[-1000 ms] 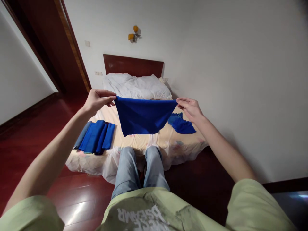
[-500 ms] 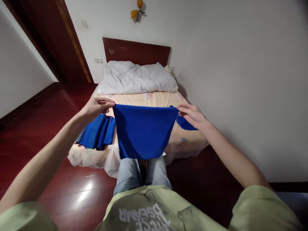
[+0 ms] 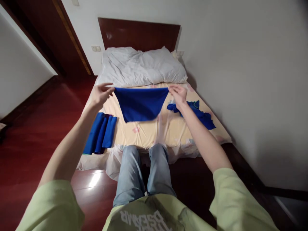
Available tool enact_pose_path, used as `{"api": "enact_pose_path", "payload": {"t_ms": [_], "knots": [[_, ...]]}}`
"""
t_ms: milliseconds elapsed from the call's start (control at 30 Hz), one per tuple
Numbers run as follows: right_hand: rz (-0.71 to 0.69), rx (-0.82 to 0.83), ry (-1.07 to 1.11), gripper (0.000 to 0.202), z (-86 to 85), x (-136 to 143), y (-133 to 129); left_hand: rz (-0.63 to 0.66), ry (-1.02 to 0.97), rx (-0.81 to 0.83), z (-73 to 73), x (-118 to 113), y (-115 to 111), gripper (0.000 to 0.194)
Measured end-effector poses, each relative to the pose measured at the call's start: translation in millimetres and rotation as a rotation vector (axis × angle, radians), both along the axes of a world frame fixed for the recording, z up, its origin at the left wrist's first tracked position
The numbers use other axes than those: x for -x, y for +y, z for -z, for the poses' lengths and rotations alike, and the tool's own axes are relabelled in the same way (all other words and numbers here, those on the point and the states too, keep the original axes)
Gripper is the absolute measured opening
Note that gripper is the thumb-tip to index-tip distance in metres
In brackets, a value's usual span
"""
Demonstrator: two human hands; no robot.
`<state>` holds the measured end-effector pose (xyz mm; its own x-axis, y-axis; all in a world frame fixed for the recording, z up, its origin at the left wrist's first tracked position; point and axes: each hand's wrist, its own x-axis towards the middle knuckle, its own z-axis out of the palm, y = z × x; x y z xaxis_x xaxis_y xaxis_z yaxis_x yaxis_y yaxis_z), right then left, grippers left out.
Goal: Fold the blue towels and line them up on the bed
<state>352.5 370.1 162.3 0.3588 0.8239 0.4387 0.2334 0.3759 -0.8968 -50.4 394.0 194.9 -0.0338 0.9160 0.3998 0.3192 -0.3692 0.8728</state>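
A blue cloth (image 3: 141,104) is stretched between my hands above the bed, its top edge taut and its lower part hanging. My left hand (image 3: 103,93) pinches the upper left corner. The upper right corner is pinched by my right hand (image 3: 178,94). Several folded blue cloths (image 3: 98,133) lie side by side at the bed's front left. On the right side of the bed is a crumpled blue heap (image 3: 204,118), partly hidden behind my right forearm.
The bed (image 3: 134,139) has a pale flowered sheet. A white quilt (image 3: 144,65) lies against the dark red headboard (image 3: 139,33). A wall (image 3: 252,80) stands to the right, and a brown door (image 3: 40,35) at the back left.
Both hands have moved forward over the bed with the blue cloth, and have come slightly closer together. The view has tilted down, and more of the crumpled heap shows.
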Motion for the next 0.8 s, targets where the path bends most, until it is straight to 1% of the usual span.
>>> {"api": "enact_pose_path", "payload": {"t_ms": [33, 67, 100, 133, 167, 200, 233, 267, 367, 433, 467, 500, 533, 567, 600, 633, 700, 800], "knots": [[-0.007, -0.068, -0.047, 0.045, -2.8, -5, 6, -0.002, 0.008, -0.091, -5.3, -2, 6, 0.054], [-0.014, -0.122, -0.094, 0.045, -3.3, -10, 9, 0.001, 0.02, -0.173, -7.3, -2, 9, 0.055], [-0.019, -0.157, -0.136, 0.044, -0.6, -15, 8, -0.005, 0.032, -0.24, -5.0, -1, 10, 0.055], [-0.023, -0.172, -0.166, 0.044, 6.4, -18, 5, -0.015, 0.049, -0.281, 2.7, 1, 7, 0.054], [-0.031, -0.167, -0.184, 0.043, 18.2, -21, -1, -0.029, 0.07, -0.294, 16.4, 4, 3, 0.053], [-0.042, -0.142, -0.189, 0.043, 35.1, -23, -9, -0.054, 0.089, -0.284, 36.1, 7, -4, 0.051], [-0.056, -0.099, -0.184, 0.043, 56.7, -23, -18, -0.066, 0.122, -0.227, 61.4, 11, -13, 0.05], [-0.074, -0.039, -0.174, 0.043, 82.5, -21, -28, -0.074, 0.147, -0.175, 91.2, 14, -24, 0.049], [-0.126, 0.211, -0.139, 0.039, 172.9, -7, -59, -0.051, 0.202, 0.05, 193.9, 20, -61, 0.052], [-0.136, 0.426, -0.112, 0.035, 231.0, 7, -79, -0.033, 0.217, 0.274, 257.3, 20, -87, 0.058], [-0.135, 0.549, -0.08, 0.034, 255.9, 14, -88, -0.026, 0.227, 0.378, 283.8, 20, -98, 0.06], [-0.127, 0.651, -0.043, 0.034, 277.2, 21, -96, -0.022, 0.228, 0.464, 306.2, 20, -108, 0.061], [-0.11, 0.711, -0.012, 0.033, 294.6, 27, -103, -0.035, 0.209, 0.525, 324.2, 19, -117, 0.062], [-0.092, 0.744, 0.011, 0.032, 308.1, 32, -108, -0.06, 0.183, 0.559, 338.1, 19, -123, 0.061], [-0.072, 0.752, 0.026, 0.031, 317.8, 35, -112, -0.082, 0.156, 0.577, 348.3, 19, -128, 0.06], [-0.055, 0.743, 0.034, 0.03, 324.2, 38, -115, -0.099, 0.132, 0.583, 355.1, 19, -130, 0.059], [-0.041, 0.725, 0.043, 0.028, 329.6, 39, -118, -0.11, 0.104, 0.586, 361.3, 20, -130, 0.057], [-0.053, 0.722, 0.054, 0.03, 328.9, 36, -121, -0.091, 0.122, 0.616, 359.2, 22, -128, 0.053]]}}
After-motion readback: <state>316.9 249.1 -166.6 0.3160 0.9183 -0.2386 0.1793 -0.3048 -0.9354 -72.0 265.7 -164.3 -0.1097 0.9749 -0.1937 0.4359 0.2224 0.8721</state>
